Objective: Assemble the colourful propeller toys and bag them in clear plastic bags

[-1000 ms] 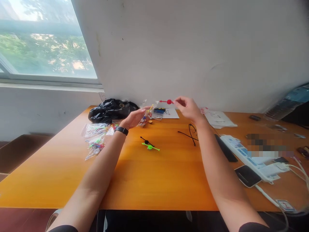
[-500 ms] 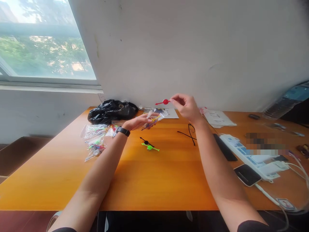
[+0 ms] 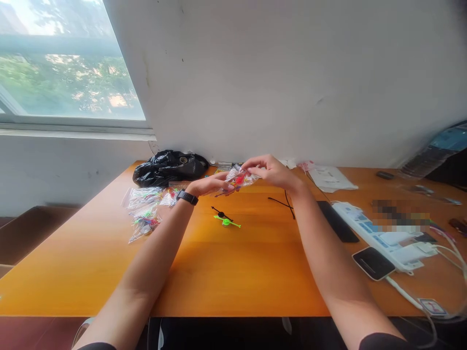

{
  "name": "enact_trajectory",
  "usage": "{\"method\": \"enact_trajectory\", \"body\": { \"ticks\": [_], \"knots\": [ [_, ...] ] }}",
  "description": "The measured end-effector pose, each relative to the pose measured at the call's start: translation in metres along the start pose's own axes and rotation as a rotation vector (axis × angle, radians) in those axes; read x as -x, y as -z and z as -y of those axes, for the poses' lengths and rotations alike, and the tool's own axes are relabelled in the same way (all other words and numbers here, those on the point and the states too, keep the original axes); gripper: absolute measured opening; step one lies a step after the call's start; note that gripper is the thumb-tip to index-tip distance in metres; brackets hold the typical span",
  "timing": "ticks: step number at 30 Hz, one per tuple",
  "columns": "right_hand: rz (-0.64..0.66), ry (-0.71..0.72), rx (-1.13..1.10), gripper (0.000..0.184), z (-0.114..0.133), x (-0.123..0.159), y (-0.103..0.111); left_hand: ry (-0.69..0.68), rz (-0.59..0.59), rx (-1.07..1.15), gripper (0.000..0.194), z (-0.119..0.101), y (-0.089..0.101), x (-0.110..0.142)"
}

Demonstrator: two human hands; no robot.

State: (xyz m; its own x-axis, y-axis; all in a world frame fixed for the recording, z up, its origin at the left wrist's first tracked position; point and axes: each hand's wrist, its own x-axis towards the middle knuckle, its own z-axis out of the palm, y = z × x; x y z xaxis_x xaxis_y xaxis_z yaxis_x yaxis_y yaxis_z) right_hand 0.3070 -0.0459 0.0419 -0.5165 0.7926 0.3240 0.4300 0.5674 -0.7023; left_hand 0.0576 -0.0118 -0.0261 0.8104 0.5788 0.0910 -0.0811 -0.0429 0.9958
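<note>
My left hand (image 3: 210,185), with a black band on its wrist, grips a small clear plastic bag (image 3: 237,179) that holds thin coloured plastic pieces. My right hand (image 3: 269,171) meets it at the bag's far end, fingers pinched there, and a red piece (image 3: 239,179) shows at the bag's mouth under those fingertips. Both hands hover a little above the orange table (image 3: 226,262). Below them on the table lie a green piece (image 3: 226,222) and a black piece (image 3: 220,213), crossed close together.
Several clear bags of coloured pieces (image 3: 145,210) lie left of my left wrist. A black plastic bag (image 3: 168,166) sits by the wall. To the right are black glasses (image 3: 285,200), papers (image 3: 331,179), a white power strip (image 3: 379,236) with cables, and a phone (image 3: 372,263).
My right hand came down and left with the red piece, from held up in the air to the mouth of the bag. My left hand tilted the bag toward it.
</note>
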Motion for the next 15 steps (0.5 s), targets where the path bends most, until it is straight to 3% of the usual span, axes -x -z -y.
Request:
{"method": "enact_trajectory", "body": {
  "ticks": [3, 8, 10, 15],
  "knots": [
    [-0.045, 0.018, -0.057, 0.023, 0.004, 0.001, -0.004, -0.004, -0.011, -0.006, 0.042, -0.005, -0.004, 0.001],
    [0.076, 0.038, -0.099, 0.034, 0.012, 0.002, -0.005, -0.020, 0.012, -0.010, 0.037, -0.009, -0.005, 0.001],
    [0.047, 0.063, -0.059, 0.038, 0.014, 0.003, -0.003, -0.026, -0.009, -0.009, 0.041, -0.008, -0.004, 0.001],
    [-0.062, 0.114, 0.151, 0.012, 0.012, 0.003, 0.000, -0.080, -0.043, 0.029, 0.067, -0.004, 0.002, -0.001]
  ]
}}
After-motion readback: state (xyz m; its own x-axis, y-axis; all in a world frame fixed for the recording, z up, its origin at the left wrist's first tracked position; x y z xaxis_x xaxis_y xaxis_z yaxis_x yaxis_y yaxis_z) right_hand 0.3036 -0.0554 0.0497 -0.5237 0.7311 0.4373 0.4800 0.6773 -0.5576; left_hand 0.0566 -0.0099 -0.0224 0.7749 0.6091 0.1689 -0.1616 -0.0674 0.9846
